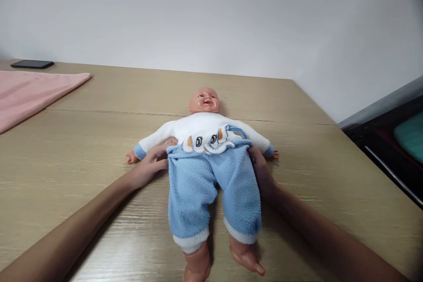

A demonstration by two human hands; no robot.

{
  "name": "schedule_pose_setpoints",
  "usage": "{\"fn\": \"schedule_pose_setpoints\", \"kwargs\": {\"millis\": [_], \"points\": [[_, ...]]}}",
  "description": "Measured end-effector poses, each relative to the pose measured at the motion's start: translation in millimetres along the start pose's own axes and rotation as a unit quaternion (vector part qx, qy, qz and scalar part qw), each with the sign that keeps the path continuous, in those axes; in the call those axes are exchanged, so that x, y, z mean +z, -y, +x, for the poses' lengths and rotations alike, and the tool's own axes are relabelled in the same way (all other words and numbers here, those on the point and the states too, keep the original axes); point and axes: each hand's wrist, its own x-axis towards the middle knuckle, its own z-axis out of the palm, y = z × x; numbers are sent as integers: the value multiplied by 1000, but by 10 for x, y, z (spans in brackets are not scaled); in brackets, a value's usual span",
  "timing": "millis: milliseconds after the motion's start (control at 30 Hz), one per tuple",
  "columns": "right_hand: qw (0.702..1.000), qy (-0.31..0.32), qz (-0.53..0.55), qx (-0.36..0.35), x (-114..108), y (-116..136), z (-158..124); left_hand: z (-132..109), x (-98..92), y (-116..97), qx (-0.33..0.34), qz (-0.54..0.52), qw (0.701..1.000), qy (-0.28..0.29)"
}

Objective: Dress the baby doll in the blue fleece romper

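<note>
A baby doll (205, 102) lies on its back on the table, head toward the wall and feet toward me. It has on a white top (185, 128) with blue cuffs and fluffy blue trousers (191, 189) with white hems. A bib front (205, 143) with embroidered eyes is folded and crumpled at the waist, with a blue strap loop (238, 131) lying loose on it. My left hand (157, 161) grips the trousers' waist on the left side. On the opposite side my right hand (262, 169) holds the waist, its fingers partly hidden by the cloth.
The wooden table (99, 141) has a seam across it and ends at a white wall. A pink cloth (33, 92) lies at the left, with a dark phone-like slab (32, 64) behind it. Beyond the table's right edge stands a black object (390, 150) with a greenish part.
</note>
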Motion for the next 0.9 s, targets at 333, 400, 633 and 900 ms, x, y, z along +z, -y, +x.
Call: {"fn": "schedule_pose_setpoints", "kwargs": {"millis": [333,400,633,900], "points": [[982,69,-112,-135,-129,75,169,42,69,-95,11,-44,997,-55],[956,75,-209,-189,-146,138,186,57,61,-97,55,37,996,-57],[910,75,-254,-319,-68,292,305,131,108,-230,149,143,973,-100],[919,64,-311,-232,51,271,730,444,205,-286,1,86,984,-156]]}}
